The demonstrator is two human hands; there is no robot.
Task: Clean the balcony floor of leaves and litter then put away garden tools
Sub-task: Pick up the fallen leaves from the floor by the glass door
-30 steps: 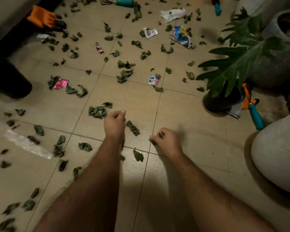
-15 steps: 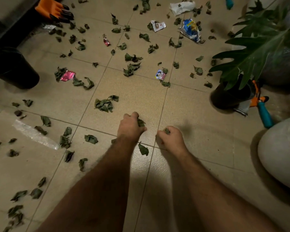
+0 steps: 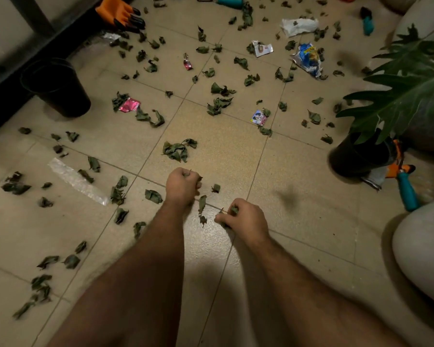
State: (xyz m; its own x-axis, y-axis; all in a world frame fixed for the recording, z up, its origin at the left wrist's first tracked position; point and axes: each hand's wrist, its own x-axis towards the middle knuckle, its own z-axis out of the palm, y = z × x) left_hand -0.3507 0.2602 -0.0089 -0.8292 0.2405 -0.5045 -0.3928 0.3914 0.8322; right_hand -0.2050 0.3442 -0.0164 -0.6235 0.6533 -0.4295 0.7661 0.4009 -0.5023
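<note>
Dry green leaves lie all over the beige tiled floor (image 3: 223, 146). My left hand (image 3: 182, 186) is a fist low over the tiles, and bits of leaf stick out between its fingers. My right hand (image 3: 243, 221) grips leaves too, a little nearer to me. Loose leaves (image 3: 202, 204) lie between the two hands, and a leaf clump (image 3: 176, 151) sits just beyond the left one. Litter is scattered further out: a pink wrapper (image 3: 129, 105), a small printed wrapper (image 3: 260, 117), a blue bag (image 3: 308, 58), white paper (image 3: 298, 25) and a clear plastic strip (image 3: 78, 181).
A black pot (image 3: 58, 86) stands at the left by a dark rail. Orange gloves (image 3: 118, 12) lie at the top left. Teal-handled tools (image 3: 407, 189) (image 3: 229, 0) (image 3: 367, 21) lie at the right and top. A potted plant (image 3: 361, 156) and a pale rounded planter (image 3: 426, 249) crowd the right side.
My left hand reached out to a leaf, closed on it and drew back a little. My right hand kept its leaves and shifted nearer to me.
</note>
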